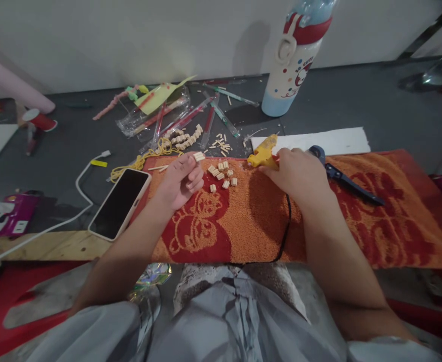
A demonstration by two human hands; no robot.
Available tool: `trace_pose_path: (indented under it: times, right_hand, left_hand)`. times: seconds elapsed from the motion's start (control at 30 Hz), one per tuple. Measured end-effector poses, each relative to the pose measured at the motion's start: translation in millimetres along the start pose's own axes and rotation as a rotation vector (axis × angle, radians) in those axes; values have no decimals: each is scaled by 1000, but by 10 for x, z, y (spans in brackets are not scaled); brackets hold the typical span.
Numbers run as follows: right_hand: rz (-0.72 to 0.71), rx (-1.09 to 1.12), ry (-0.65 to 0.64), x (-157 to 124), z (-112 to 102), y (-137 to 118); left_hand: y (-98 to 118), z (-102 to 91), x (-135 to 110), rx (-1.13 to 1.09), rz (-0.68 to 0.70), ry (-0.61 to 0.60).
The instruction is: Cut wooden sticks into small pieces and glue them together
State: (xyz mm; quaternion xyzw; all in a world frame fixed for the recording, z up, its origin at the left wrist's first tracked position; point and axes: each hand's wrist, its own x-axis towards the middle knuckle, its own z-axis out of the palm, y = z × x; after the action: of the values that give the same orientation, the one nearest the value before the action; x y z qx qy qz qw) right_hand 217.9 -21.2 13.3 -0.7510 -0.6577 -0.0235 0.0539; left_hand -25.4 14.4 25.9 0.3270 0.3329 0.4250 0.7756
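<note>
Between the fingertips of my left hand point(181, 181) is a small bundle of short wooden sticks point(199, 157), held just above the towel. My right hand point(298, 171) is wrapped around a yellow hot glue gun point(265, 151), whose black cord point(287, 221) runs down over the towel. Its tip points up and away, near a white strip point(330, 141). Several similar stick bundles point(221, 172) lie on the orange and red towel point(253, 226) between my hands. Beyond them are loose cut sticks point(223, 144) and joined rows of bundles point(190, 138).
A phone point(120, 204) and yellow cord point(134, 163) lie at left, beside a white cable point(78, 183). Dark-handled scissors point(352, 186) rest right of my right hand. Wrapped sticks point(205, 118) and a tall bottle point(290, 70) are at the back. A red spool point(41, 120) sits far left.
</note>
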Motion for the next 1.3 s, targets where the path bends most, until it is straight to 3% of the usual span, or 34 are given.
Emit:
trace_pose_path:
  times: [0.1, 0.33, 0.5, 0.6, 0.7, 0.8, 0.9, 1.03, 1.3]
  right_hand:
    - [4, -28, -81, 14, 6, -21]
    - [-1, -16, -128, 81, 9, -26]
    - [58, 144, -118, 122, -46, -2]
    - [122, 436, -19, 163, -40, 3]
    - [141, 1003, 54, 207, -7, -9]
    - [106, 1557, -42, 215, -14, -47]
    - [95, 1777, -148, 172, -73, -107]
    - [8, 1773, -238, 84, -147, -181]
    - [-216, 1554, -409, -9, -176, -258]
  left_hand:
    - [-2, 1, -3, 30, 8, -18]
    - [-4, 17, -23, 48, 1, -21]
    - [-15, -18, -19, 43, 40, -95]
    - [-8, -17, -21, 59, 57, -99]
    - [-10, -14, -16, 75, 73, -58]
    - [-37, -34, 11, 127, 109, 21]
    - [-77, -77, 55, 178, 173, 119]
    - [-111, -137, 109, 227, 291, 184]
    - [-135, -204, 143, 229, 387, 178]
